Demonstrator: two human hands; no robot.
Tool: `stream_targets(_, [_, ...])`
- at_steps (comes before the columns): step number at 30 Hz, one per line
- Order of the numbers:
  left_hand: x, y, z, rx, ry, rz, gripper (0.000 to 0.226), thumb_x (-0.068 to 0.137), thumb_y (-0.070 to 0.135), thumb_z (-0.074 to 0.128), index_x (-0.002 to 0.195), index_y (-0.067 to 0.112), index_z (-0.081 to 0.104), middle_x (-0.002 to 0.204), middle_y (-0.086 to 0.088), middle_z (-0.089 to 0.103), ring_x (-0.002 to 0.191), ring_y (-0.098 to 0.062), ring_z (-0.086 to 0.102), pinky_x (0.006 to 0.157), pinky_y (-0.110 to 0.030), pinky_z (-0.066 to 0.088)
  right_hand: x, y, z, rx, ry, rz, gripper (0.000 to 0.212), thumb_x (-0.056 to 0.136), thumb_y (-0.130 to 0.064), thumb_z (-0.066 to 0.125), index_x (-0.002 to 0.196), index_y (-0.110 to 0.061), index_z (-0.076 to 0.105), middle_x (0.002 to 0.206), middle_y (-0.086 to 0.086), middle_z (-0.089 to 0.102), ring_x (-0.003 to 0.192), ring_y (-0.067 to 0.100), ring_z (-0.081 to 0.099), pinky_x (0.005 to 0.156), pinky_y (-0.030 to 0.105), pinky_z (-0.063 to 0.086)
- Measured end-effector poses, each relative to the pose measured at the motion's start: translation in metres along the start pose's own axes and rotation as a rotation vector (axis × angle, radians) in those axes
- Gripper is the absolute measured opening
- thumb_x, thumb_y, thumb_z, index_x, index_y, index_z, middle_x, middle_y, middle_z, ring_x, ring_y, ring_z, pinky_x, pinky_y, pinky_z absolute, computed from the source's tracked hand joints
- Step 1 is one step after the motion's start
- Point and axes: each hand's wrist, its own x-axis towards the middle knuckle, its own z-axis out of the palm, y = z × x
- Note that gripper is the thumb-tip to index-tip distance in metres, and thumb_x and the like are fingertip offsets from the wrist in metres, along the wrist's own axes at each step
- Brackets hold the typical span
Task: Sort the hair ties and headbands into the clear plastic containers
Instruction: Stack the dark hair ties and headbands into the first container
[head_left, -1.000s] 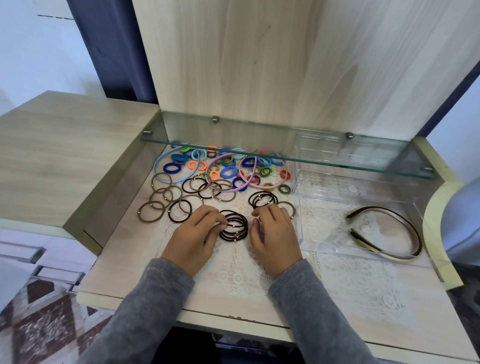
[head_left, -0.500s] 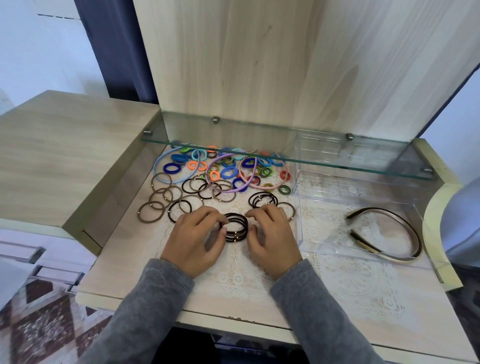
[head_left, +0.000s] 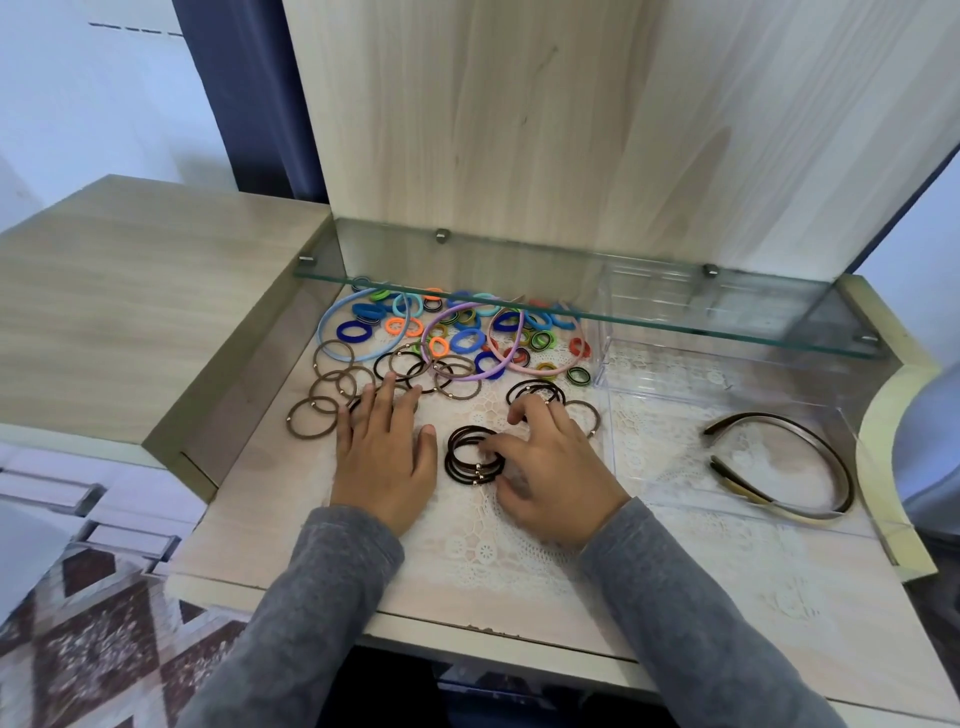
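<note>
A small stack of dark brown hair ties (head_left: 470, 457) lies on the lace mat in the middle. My right hand (head_left: 550, 467) rests beside it, thumb and fingertips touching the stack's right edge. My left hand (head_left: 382, 447) lies flat with fingers spread, reaching over thin brown ties (head_left: 332, 387) on the left. Behind them spread colourful hair ties (head_left: 467, 338) and thin pastel headbands (head_left: 343, 332). The clear plastic container (head_left: 675, 395) on the right holds brown headbands (head_left: 784, 467).
A glass shelf (head_left: 571, 306) hangs low over the back of the desk, above the colourful ties and the container's rear compartments. A wooden side cabinet (head_left: 130, 301) stands on the left. The raised desk rim (head_left: 883, 467) borders the right.
My left hand has let go of the dark stack and moved left and forward over the thin brown ties. My right hand stays at the stack.
</note>
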Motion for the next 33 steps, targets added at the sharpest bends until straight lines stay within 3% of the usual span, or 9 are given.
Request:
stream_targets(4, [-0.001, 0.002, 0.000, 0.002, 0.017, 0.002, 0.051, 0.098, 0.029, 0.034, 0.148, 0.026, 0.026, 0.160, 0.001, 0.010, 0.148, -0.018, 0.001, 0.119, -0.040, -0.005, 0.001, -0.002, 0.000, -0.058, 0.040, -0.060, 0.022, 0.076, -0.025, 0.065, 0.097, -0.020, 0.069, 0.108, 0.007, 0.049, 0.097, 0.025, 0.048, 0.079, 0.041, 0.049])
stream_targets(12, [-0.001, 0.001, -0.001, 0.046, 0.019, 0.006, 0.050, 0.098, 0.026, 0.030, 0.149, 0.026, 0.024, 0.161, 0.000, 0.008, 0.148, -0.018, 0.000, 0.118, -0.041, -0.006, 0.004, -0.001, -0.001, -0.049, 0.007, -0.117, 0.019, 0.080, -0.029, 0.069, 0.097, -0.020, 0.071, 0.109, 0.003, 0.048, 0.101, 0.023, 0.045, 0.087, 0.040, 0.046])
stream_targets(21, [0.000, 0.001, 0.000, 0.065, -0.005, 0.007, 0.059, 0.091, 0.032, 0.014, 0.147, 0.026, 0.028, 0.160, -0.002, 0.011, 0.148, -0.021, 0.002, 0.118, -0.043, -0.005, 0.004, -0.002, 0.004, 0.053, 0.039, -0.160, 0.010, 0.075, -0.018, 0.074, 0.085, -0.016, 0.070, 0.097, 0.002, 0.052, 0.090, 0.024, 0.050, 0.074, 0.040, 0.048])
stream_targets(25, [-0.002, 0.000, 0.000, 0.067, -0.010, 0.012, 0.061, 0.088, 0.033, 0.014, 0.147, 0.026, 0.029, 0.160, -0.003, 0.013, 0.148, -0.021, 0.003, 0.117, -0.042, -0.006, 0.004, -0.005, 0.007, 0.005, 0.070, -0.184, 0.015, 0.072, -0.014, 0.078, 0.082, -0.012, 0.068, 0.092, 0.003, 0.054, 0.084, 0.024, 0.052, 0.071, 0.034, 0.045])
stream_targets(29, [-0.005, 0.000, -0.002, 0.011, 0.110, 0.068, 0.053, 0.087, 0.028, 0.024, 0.135, 0.024, 0.047, 0.151, -0.004, 0.035, 0.143, -0.024, 0.023, 0.117, -0.045, 0.008, 0.004, -0.006, 0.011, 0.023, 0.103, -0.151, 0.012, 0.074, -0.014, 0.075, 0.082, -0.013, 0.067, 0.091, 0.001, 0.054, 0.084, 0.023, 0.051, 0.072, 0.036, 0.045])
stream_targets(33, [-0.008, 0.002, -0.008, -0.081, 0.288, 0.143, 0.039, 0.082, 0.019, 0.039, 0.115, 0.025, 0.059, 0.130, 0.003, 0.053, 0.122, -0.021, 0.048, 0.105, -0.043, 0.029, 0.005, -0.008, 0.015, 0.311, 0.142, 0.065, 0.009, 0.078, -0.014, 0.071, 0.086, -0.012, 0.068, 0.090, -0.005, 0.051, 0.089, 0.019, 0.048, 0.080, 0.036, 0.045])
